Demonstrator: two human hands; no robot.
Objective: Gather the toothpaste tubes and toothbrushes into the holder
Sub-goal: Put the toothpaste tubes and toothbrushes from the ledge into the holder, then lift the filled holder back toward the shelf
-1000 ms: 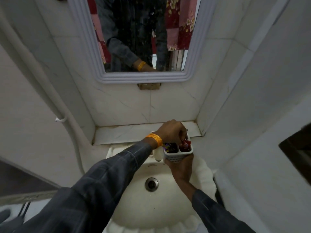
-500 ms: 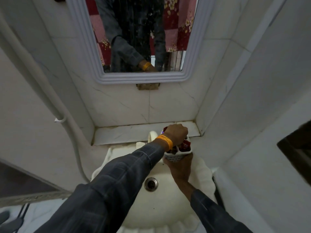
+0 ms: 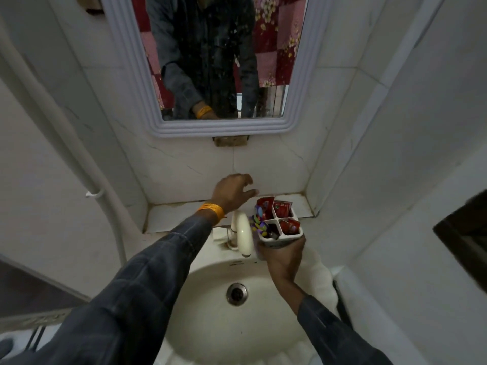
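Note:
A white holder [image 3: 287, 236] with four compartments is gripped from below by my right hand [image 3: 284, 256], above the right side of the sink. Red toothpaste tubes [image 3: 282, 208] stand in its far and right compartments. Toothbrushes with colourful handles [image 3: 258, 219] stick out of its left compartments. My left hand [image 3: 232, 192], with an orange band at the wrist, hovers above and to the left of the holder, fingers spread, holding nothing.
A cream tap [image 3: 243, 233] stands just left of the holder over the basin [image 3: 200, 306] with its drain [image 3: 236, 293]. A tiled ledge [image 3: 174, 214] runs behind the sink under a framed mirror [image 3: 224, 127]. A white pipe [image 3: 79, 164] runs down the left wall.
My left hand has lifted off the holder's top and moved up and left, now spread and empty. The holder's contents are uncovered. My right hand still holds the holder.

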